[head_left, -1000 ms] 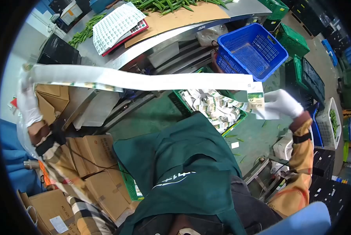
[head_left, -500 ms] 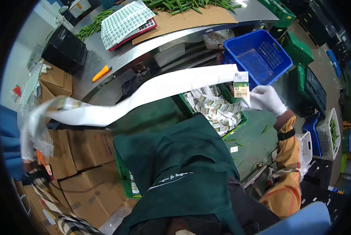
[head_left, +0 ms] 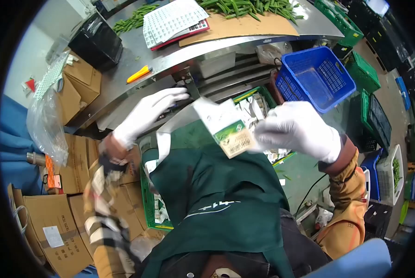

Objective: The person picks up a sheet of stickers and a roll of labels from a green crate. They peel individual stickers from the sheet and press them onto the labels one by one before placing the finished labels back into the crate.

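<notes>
My right hand [head_left: 300,132], in a white glove, pinches a strip of labels [head_left: 235,138] near its printed end. That end carries a green and cream print, and its white part is blurred. To the left my gloved left hand [head_left: 149,113] is raised with fingers stretched out and nothing visible in it. Between the hands and my apron, a white length of the strip [head_left: 163,144] curves down toward a green crate [head_left: 148,204] beside my apron. Behind my right hand, another green crate [head_left: 266,92] holds a heap of label strips.
On the steel table [head_left: 170,62] lie okra pods [head_left: 249,8], cardboard [head_left: 244,30], label sheets [head_left: 172,21] and an orange-handled knife [head_left: 139,74]. A blue basket [head_left: 316,76] stands at right. Cardboard boxes [head_left: 50,227] fill the left side.
My left hand has moved right and up, off the strip's far end. The long stretched strip has dropped into a slack curve. My right hand has come closer with the label end.
</notes>
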### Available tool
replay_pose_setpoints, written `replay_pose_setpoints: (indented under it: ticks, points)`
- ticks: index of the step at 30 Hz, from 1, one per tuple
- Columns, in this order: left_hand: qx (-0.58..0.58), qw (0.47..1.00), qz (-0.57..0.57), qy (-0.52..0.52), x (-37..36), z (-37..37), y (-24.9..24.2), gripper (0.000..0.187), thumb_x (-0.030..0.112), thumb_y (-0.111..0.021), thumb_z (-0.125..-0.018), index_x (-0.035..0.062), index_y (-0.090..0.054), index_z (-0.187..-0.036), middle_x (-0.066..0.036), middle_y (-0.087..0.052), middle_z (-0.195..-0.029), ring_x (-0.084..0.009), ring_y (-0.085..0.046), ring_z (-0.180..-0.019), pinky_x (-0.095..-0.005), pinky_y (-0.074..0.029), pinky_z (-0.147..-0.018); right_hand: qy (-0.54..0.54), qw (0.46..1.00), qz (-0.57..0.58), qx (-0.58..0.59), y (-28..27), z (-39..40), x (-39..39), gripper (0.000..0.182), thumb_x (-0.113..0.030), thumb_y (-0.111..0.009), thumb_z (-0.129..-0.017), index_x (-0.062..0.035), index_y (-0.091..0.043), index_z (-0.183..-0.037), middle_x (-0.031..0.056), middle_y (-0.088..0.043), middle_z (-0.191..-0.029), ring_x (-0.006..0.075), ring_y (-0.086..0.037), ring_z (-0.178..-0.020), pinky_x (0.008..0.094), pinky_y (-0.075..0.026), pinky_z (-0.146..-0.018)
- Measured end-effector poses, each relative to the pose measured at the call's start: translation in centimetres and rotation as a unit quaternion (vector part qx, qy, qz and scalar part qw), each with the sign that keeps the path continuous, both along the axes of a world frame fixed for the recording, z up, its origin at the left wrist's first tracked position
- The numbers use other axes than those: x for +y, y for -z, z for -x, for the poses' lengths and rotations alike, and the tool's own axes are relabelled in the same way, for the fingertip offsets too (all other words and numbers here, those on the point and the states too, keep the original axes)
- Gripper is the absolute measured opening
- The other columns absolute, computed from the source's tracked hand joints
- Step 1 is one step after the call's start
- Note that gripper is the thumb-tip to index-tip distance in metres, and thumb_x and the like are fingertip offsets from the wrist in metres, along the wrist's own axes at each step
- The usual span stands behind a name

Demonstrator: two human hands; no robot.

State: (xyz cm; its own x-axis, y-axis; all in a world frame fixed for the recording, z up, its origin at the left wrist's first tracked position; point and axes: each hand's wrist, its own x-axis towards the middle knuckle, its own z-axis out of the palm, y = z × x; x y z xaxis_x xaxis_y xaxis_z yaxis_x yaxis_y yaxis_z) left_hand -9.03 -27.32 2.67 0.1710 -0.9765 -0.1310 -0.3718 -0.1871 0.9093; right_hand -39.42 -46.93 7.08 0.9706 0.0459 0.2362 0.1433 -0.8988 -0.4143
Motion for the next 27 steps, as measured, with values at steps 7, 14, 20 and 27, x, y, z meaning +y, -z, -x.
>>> replay_pose_setpoints:
  ticks: [7, 14, 20, 27]
  points:
    - [0.486, 0.769, -0.019, 0.416, -5.3, 8.6, 3.4, 0.058, 0.035, -0.044, -0.102, -0.002, -0.031, -0.144, -0.03, -0.055, -0.125, -0.0351, -0.065, -0.094, -0.0421, -0.052, -0.088, 0.011, 0.999, 0.019, 0.047, -3.6, 1.4, 0.4, 0.015, -0.022, -0.074, -0.075, -0.0114, -0.069, -0.085, 0.0105, -0.061, -0.069, 0.0319, -0.061, -0.064, 0.039, -0.048, -0.059]
    - [0.278, 0.926, -0.171, 0.189, -1.6, 5.1, -0.8, 0.033, 0.028, -0.065, -0.09, -0.0031, -0.066, -0.1, -0.004, -0.067, -0.079, -0.0055, -0.056, -0.063, -0.0217, -0.041, -0.053, 0.199, 0.967, -0.082, 0.137, -2.4, 2.2, -3.2, 0.016, -0.019, -0.071, -0.081, -0.0027, -0.07, -0.084, 0.0114, -0.065, -0.07, 0.0206, -0.061, -0.063, 0.031, -0.049, -0.061]
    - [-0.535, 0.823, 0.139, 0.132, 0.4, 6.9, -3.5, 0.016, 0.02, -0.068, -0.079, 0.0086, -0.06, -0.087, -0.007, -0.059, -0.072, -0.0259, -0.06, -0.068, -0.035, -0.047, -0.061, 0.221, 0.929, -0.224, 0.194, -1.7, -0.2, -4.8, 0.017, -0.018, -0.071, -0.084, -0.0017, -0.069, -0.081, -0.0009, -0.061, -0.064, 0.0042, -0.053, -0.059, 0.0239, -0.045, -0.055]
    - [-0.654, 0.702, 0.274, -0.059, 4.3, 6.9, -2.8, 0.028, 0.003, -0.069, -0.072, 0.0041, -0.062, -0.099, -0.01, -0.064, -0.089, -0.0223, -0.059, -0.066, -0.0344, -0.044, -0.056, 0.242, 0.892, -0.353, 0.142, -2.7, -0.2, -6.1, 0.018, -0.017, -0.071, -0.087, -0.0028, -0.068, -0.076, -0.0036, -0.062, -0.067, 0.0017, -0.054, -0.061, 0.0193, -0.043, -0.055]
